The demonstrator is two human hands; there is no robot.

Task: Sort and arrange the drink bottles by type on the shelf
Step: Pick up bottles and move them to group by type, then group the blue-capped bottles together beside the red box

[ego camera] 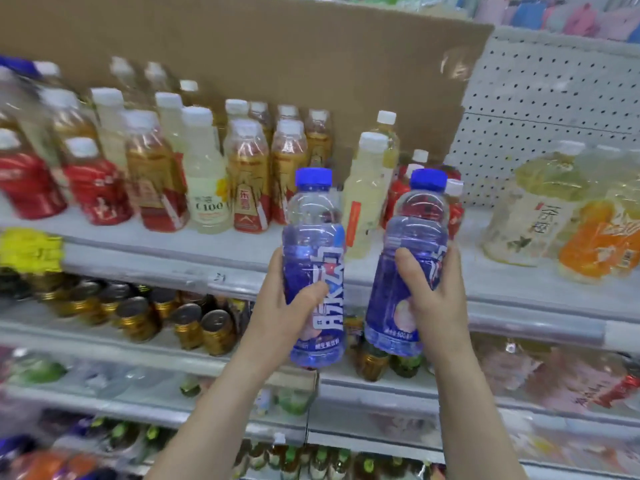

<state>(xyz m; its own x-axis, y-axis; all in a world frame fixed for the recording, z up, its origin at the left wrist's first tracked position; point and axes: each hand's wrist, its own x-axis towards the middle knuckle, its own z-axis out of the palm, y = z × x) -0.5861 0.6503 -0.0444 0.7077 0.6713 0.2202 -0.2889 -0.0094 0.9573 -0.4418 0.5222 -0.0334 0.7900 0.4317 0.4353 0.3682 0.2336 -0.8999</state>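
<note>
Now L hand (280,318) grips smooth blue-capped plastic btl (313,237), R hand (437,301) its twin (417,226).

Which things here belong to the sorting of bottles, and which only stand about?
Job: left hand, left blue bottle, right hand, right blue bottle, shelf, amber bottles, C100 bottle.
Standing about: cardboard, cans, pegboard, yellow tag.

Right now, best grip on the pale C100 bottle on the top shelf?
Likely its upper body just under the white cap, from the front. The C100 bottle stands upright in the front row, amber tea bottles tight on both sides.
</note>
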